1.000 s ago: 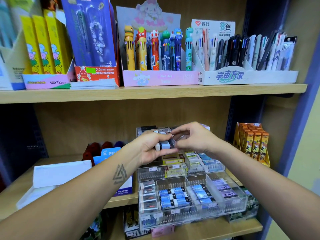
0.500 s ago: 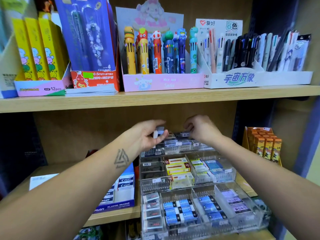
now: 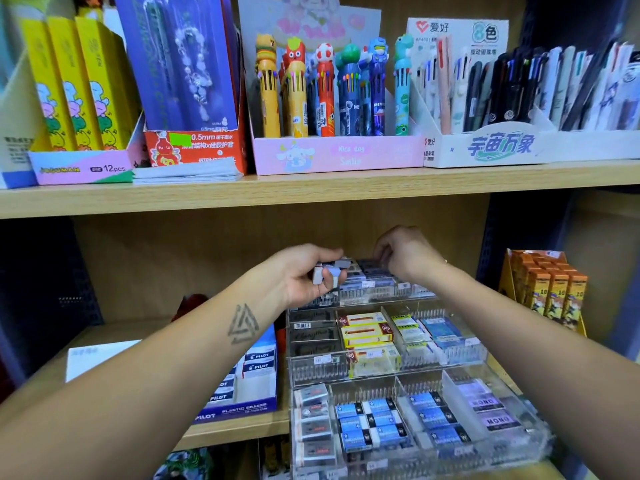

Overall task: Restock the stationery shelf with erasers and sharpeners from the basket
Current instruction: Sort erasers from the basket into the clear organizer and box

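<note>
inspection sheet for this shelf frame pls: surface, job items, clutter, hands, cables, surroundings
Surface: light wooden shelf board bearing a clear acrylic tiered organiser.
Job's things: small white-and-grey erasers; blue-sleeved erasers in the front tier.
Clutter: blue Pilot eraser box; orange boxes.
Hands: left hand has a grip on the small erasers; right hand reaches into the top tier, its hold hidden.
Cables: nothing seen.
Surroundings: character pens above.

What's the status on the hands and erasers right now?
Left hand gripping erasers. Right hand pinching one at the organizer's top tier. Nothing in the way.
</note>
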`<action>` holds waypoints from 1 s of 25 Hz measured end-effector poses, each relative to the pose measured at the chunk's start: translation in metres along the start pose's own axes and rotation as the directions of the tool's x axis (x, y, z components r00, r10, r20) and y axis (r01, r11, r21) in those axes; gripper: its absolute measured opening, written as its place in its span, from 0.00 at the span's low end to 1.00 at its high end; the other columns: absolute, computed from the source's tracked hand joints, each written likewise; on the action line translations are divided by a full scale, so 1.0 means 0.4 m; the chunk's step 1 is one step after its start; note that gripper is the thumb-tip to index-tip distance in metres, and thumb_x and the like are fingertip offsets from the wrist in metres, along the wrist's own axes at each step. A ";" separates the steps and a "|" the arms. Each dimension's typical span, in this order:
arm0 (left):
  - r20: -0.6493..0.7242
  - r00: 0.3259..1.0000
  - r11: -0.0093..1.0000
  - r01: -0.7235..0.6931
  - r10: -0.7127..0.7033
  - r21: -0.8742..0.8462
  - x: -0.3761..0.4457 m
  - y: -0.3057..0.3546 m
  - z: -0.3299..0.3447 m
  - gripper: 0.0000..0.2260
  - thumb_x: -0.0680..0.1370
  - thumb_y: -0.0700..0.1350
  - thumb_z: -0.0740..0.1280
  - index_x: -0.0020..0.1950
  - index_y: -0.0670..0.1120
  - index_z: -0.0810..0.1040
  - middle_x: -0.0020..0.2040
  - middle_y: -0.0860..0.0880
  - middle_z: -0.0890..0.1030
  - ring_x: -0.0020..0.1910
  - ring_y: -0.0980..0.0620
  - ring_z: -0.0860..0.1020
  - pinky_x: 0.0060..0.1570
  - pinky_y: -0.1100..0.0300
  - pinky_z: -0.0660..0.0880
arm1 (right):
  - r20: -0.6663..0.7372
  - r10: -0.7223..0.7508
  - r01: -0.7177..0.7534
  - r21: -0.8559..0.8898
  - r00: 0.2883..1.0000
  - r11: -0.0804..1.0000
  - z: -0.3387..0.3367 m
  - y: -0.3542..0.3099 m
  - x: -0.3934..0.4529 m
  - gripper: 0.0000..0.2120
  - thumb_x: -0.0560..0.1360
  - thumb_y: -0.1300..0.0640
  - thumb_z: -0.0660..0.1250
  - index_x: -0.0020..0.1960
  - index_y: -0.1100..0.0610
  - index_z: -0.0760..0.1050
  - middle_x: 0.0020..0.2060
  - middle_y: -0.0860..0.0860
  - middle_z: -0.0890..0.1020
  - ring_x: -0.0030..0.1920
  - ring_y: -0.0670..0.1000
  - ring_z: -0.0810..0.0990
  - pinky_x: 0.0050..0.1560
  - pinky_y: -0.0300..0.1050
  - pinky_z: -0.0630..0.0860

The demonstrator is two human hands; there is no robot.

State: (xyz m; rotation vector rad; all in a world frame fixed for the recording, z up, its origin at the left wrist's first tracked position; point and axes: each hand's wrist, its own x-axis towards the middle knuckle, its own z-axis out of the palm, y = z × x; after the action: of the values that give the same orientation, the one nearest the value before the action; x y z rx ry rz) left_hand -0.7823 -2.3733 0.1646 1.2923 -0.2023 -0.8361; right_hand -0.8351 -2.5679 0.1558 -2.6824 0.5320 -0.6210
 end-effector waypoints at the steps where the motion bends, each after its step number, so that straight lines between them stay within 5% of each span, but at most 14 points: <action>1: -0.008 1.000 1.000 -0.008 0.008 0.025 -0.001 -0.003 0.000 0.03 0.80 0.37 0.67 0.49 0.39 0.75 0.46 0.40 0.77 0.36 0.50 0.77 0.17 0.69 0.69 | -0.017 0.023 -0.020 0.115 1.000 0.993 -0.013 -0.008 -0.016 0.16 0.74 0.69 0.65 0.40 0.49 0.82 0.43 0.50 0.85 0.45 0.50 0.83 0.46 0.43 0.80; 3: -0.025 0.999 0.998 -0.036 0.037 0.059 -0.001 -0.012 0.005 0.03 0.79 0.37 0.68 0.47 0.42 0.74 0.43 0.43 0.77 0.35 0.51 0.76 0.16 0.70 0.66 | 0.069 0.050 -0.079 0.518 0.996 0.852 -0.041 -0.025 -0.065 0.12 0.73 0.71 0.66 0.48 0.58 0.83 0.44 0.56 0.86 0.44 0.53 0.84 0.47 0.47 0.81; 5: -0.042 0.997 0.995 -0.066 0.070 0.080 -0.004 -0.022 0.015 0.06 0.79 0.36 0.67 0.45 0.43 0.73 0.40 0.43 0.76 0.31 0.53 0.77 0.14 0.71 0.63 | 0.209 -0.084 -0.109 0.766 0.974 0.634 -0.065 -0.032 -0.120 0.15 0.71 0.73 0.70 0.56 0.63 0.80 0.47 0.60 0.86 0.44 0.55 0.84 0.49 0.48 0.81; 8: -0.058 0.993 0.990 -0.093 0.099 0.108 -0.004 -0.034 0.035 0.05 0.79 0.35 0.68 0.46 0.43 0.75 0.37 0.43 0.78 0.23 0.54 0.77 0.13 0.70 0.61 | 0.193 -0.217 0.026 0.688 0.957 0.726 -0.065 -0.042 -0.153 0.19 0.68 0.67 0.77 0.58 0.62 0.78 0.48 0.59 0.84 0.41 0.51 0.82 0.45 0.43 0.80; 12: -0.036 0.994 0.991 -0.100 0.104 0.092 -0.008 -0.039 0.059 0.06 0.78 0.36 0.70 0.52 0.43 0.76 0.37 0.42 0.79 0.22 0.54 0.76 0.13 0.70 0.61 | 0.111 -0.190 0.108 0.511 0.975 0.853 -0.053 -0.048 -0.141 0.22 0.65 0.63 0.81 0.55 0.61 0.76 0.43 0.59 0.82 0.37 0.51 0.78 0.39 0.45 0.75; 17: -0.010 0.995 0.992 -0.093 0.094 0.081 -0.021 -0.024 0.073 0.04 0.78 0.36 0.69 0.47 0.44 0.77 0.38 0.42 0.78 0.23 0.54 0.76 0.16 0.71 0.64 | 0.082 -0.057 -0.023 0.746 0.995 0.666 -0.074 -0.035 -0.135 0.13 0.69 0.70 0.76 0.51 0.62 0.82 0.42 0.56 0.85 0.40 0.52 0.84 0.40 0.42 0.82; 19: -0.002 0.998 0.997 -0.058 0.058 0.052 -0.019 -0.016 0.076 0.02 0.81 0.38 0.66 0.49 0.40 0.75 0.43 0.40 0.78 0.27 0.53 0.76 0.17 0.70 0.67 | -0.009 -0.004 0.008 0.595 1.000 0.804 -0.076 -0.018 -0.106 0.09 0.69 0.66 0.77 0.47 0.57 0.83 0.42 0.53 0.85 0.43 0.52 0.84 0.46 0.46 0.82; 21: -0.040 0.998 0.999 -0.046 0.046 -0.006 -0.013 -0.012 0.067 0.03 0.81 0.36 0.63 0.51 0.37 0.72 0.44 0.37 0.77 0.32 0.50 0.76 0.19 0.68 0.71 | -0.066 -0.037 0.050 0.206 0.997 0.977 -0.069 0.006 -0.073 0.07 0.69 0.57 0.79 0.46 0.52 0.84 0.43 0.49 0.86 0.45 0.49 0.84 0.50 0.47 0.82; 23: -0.032 0.998 0.996 -0.061 0.059 -0.060 -0.018 -0.012 0.057 0.01 0.79 0.34 0.60 0.49 0.37 0.70 0.44 0.37 0.76 0.35 0.47 0.77 0.21 0.66 0.74 | -0.017 -0.071 0.070 -0.062 0.997 0.996 -0.052 0.017 -0.057 0.07 0.70 0.54 0.78 0.47 0.50 0.84 0.44 0.47 0.85 0.46 0.49 0.84 0.51 0.47 0.82; 25: -0.005 0.999 0.994 -0.053 0.053 -0.095 -0.024 -0.015 0.048 0.03 0.79 0.32 0.58 0.47 0.37 0.70 0.43 0.37 0.76 0.38 0.46 0.78 0.23 0.65 0.76 | 0.029 -0.066 0.069 -0.133 0.997 0.989 -0.041 0.014 -0.048 0.07 0.70 0.57 0.78 0.47 0.49 0.84 0.46 0.47 0.85 0.47 0.50 0.83 0.51 0.49 0.82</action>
State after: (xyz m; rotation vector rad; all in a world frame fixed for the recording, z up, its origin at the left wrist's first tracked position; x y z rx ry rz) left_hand -0.8026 -2.3820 0.1681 1.1937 -0.1918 -0.7895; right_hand -0.8605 -2.5685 0.1607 -2.8405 0.4949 -0.5898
